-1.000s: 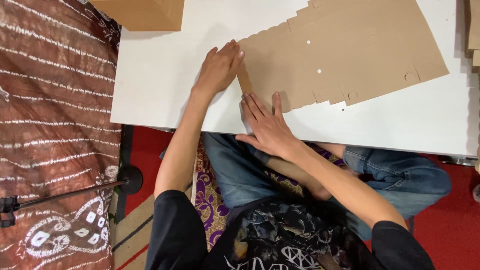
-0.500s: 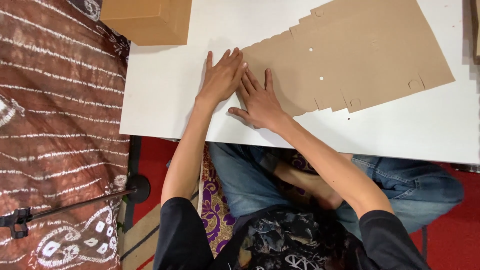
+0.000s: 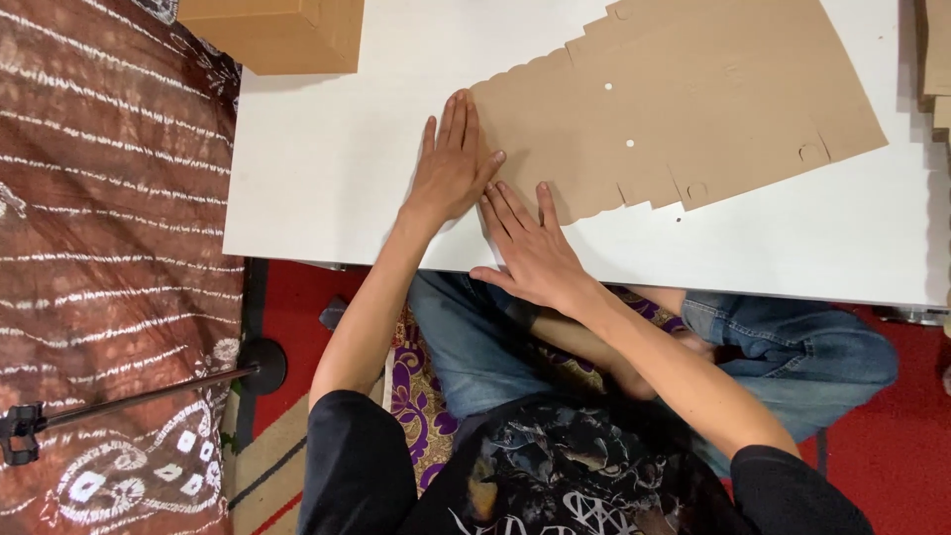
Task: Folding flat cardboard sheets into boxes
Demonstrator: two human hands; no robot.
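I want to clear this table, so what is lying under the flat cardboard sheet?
The cardboard sheet lies flat on the white table. Both hands, left hand and right hand, press on its near left end. Anything beneath the sheet is covered.

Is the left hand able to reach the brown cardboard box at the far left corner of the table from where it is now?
Probably yes: only bare white table lies between the left hand and the cardboard box.
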